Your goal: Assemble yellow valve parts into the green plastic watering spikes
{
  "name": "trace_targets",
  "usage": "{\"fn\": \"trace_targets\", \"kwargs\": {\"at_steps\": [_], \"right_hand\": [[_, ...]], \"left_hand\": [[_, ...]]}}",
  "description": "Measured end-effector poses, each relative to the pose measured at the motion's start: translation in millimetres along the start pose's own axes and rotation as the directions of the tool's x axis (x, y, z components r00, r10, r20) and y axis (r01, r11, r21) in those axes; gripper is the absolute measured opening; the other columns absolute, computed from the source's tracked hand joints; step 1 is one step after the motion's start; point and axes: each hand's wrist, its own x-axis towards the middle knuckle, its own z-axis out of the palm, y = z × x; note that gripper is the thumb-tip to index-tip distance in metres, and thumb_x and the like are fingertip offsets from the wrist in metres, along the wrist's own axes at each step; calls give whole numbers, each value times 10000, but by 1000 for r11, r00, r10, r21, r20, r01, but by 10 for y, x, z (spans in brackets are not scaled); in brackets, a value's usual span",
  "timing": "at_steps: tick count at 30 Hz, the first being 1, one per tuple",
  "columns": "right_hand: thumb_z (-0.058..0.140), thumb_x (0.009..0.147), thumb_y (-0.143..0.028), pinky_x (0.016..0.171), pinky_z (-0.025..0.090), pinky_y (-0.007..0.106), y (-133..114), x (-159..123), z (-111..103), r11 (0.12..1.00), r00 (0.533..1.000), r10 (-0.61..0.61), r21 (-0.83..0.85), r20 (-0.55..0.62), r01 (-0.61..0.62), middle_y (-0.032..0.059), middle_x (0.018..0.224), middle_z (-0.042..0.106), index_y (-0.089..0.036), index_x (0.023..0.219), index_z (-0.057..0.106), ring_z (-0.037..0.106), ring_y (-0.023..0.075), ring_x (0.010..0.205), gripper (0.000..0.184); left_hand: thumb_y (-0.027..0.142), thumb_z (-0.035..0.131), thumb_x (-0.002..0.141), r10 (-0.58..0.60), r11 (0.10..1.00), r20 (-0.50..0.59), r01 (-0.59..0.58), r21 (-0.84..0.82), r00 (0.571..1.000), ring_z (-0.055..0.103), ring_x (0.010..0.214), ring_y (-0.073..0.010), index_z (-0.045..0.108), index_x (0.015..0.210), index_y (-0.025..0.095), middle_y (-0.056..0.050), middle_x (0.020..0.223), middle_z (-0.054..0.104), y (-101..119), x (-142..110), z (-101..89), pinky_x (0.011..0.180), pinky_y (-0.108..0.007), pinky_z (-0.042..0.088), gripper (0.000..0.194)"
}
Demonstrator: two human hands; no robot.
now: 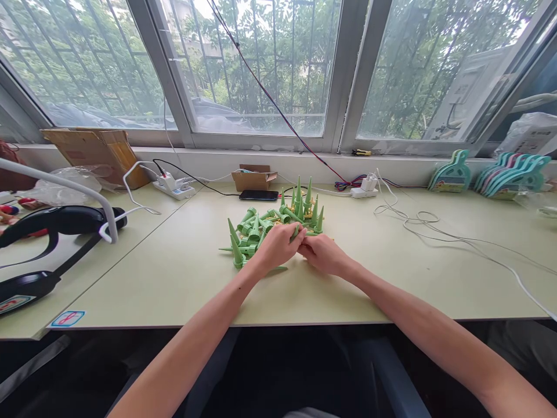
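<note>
My left hand [279, 247] is closed round a green plastic watering spike [295, 233], of which only a small part shows between the fingers. Against it, my right hand [325, 253] is closed too, its fingertips meeting the left ones. What the right fingers pinch is hidden. Just beyond and to the left lies a heap of loose green cone-shaped spikes [255, 231], some lying, some standing on their caps. Behind the hands, several spikes stand upright [299, 197], with small yellow pieces among them.
A black phone [258, 195] lies before a small open cardboard box [253, 177]. Power strips [174, 188] and loose white cables [429, 219] lie along the table [174, 290]. At left is a black headset [65, 223]; at right, teal plastic scoop-like items [511, 176].
</note>
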Motion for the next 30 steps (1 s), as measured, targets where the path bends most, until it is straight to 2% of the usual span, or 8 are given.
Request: {"fn": "trace_targets", "kwargs": {"at_steps": [10,30], "right_hand": [[508,929,-280,521,239,229,-5,-4,15,1000,1000,-6,-3,-24,6,-20,557,468,-174,653,556,327,86,502,299],[500,925,-299,513,234,245,25,5,32,999,1000,-28,-46,-7,27,-23,548,453,-182,637,530,336,96,502,312]], "left_hand": [[333,407,960,-3,1000,21,3,1,1000,434,561,-118,497,718,195,28,605,540,12,1,-8,607,-251,363,292],[356,406,957,-22,1000,57,21,10,998,485,593,-125,550,769,192,14,673,612,13,-1,-15,618,-251,381,288]]}}
